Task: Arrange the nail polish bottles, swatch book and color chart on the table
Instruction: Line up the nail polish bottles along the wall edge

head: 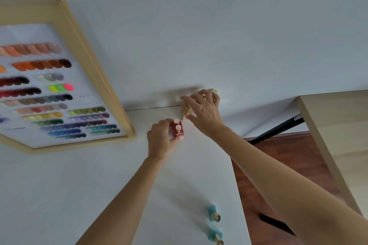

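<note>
My left hand grips red nail polish bottles with pale gold caps, near the far edge of the white table. Just right of it, my right hand is closed over gold-toned nail polish bottles; a gold cap shows past the fingers against the wall. Two teal bottles with gold caps stand apart from both hands near the table's right edge, the nearer one cut by the frame's bottom. The framed color chart leans at the left. No swatch book is in sight.
A white wall rises behind the table. Right of the table lies a gap with brown wooden floor, a black bar and a light wooden table top. The table's right edge runs close to the teal bottles.
</note>
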